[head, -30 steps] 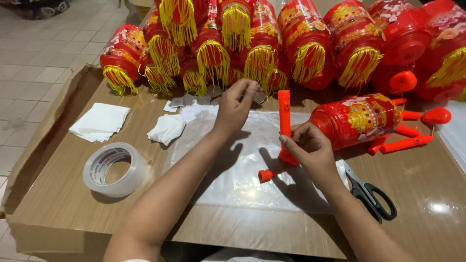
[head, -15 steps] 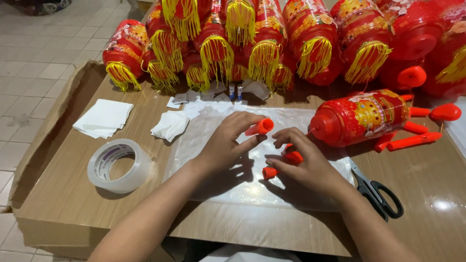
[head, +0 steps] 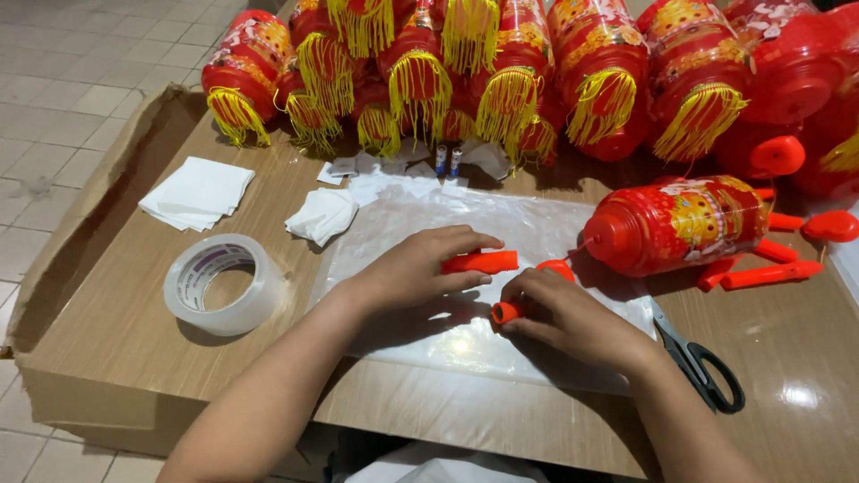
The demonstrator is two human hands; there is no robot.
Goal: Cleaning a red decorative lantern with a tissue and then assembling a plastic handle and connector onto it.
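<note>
Fingers (head: 465,241) of the left hand (head: 413,268) are lying clamped over an orange plastic stick (head: 483,262), pressing it against a clear plastic sheet (head: 528,224) on the table (head: 116,349). Just to their right, the right hand (head: 564,313) is curling its fingers tightly around an orange cap piece (head: 504,312). Beyond the right hand's fingers a red lantern (head: 680,224) is lying on its side. Black scissors (head: 702,362) are resting close to the right wrist. Well left of the left fingers, a tape roll (head: 224,284) is sitting beside folded white tissues (head: 197,192).
</note>
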